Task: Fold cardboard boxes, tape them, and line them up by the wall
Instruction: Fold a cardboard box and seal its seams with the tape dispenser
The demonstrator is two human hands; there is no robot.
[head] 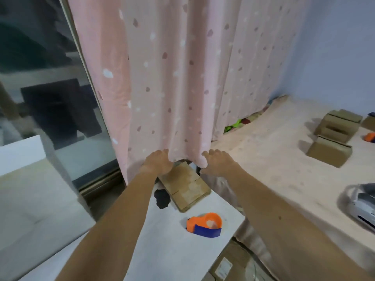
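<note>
1. Far end of the desk (176, 250), head view: taped cardboard box (185, 187) lies flat at the far right corner, its far end tucked under the hem of the pink curtain (162, 88).
2. Left hand (157, 162) is over the box's far left corner, fingers bent, tips against the hem. Can't tell if it grips box, cloth or nothing.
3. Right hand (216, 164) is just past the desk's right edge, fingers curled. A fold of the hem sits between thumb and fingers and looks pinched.
4. The curtain is the obstruction: it hangs onto the box and hides whatever is behind it.
5. Orange-and-blue tape dispenser (205, 225) sits near the desk's right edge, nearer than the box, apart from it.
6. Black patch (162, 198) on the desk just left of the box, partly behind the left forearm. Can't tell what it is.
7. Right of the desk: bed (263, 159) with more folded boxes (336, 126) near the wall, plus a second orange dispenser (369, 137) cut off by the frame edge.
8. White device (363, 201) on the bed's right side, also cut off, unidentifiable.
9. Left: glass door (50, 88), only dark blurred reflections.
10. Flat cardboard (229, 262) lies below the desk's right edge, mostly hidden.
</note>
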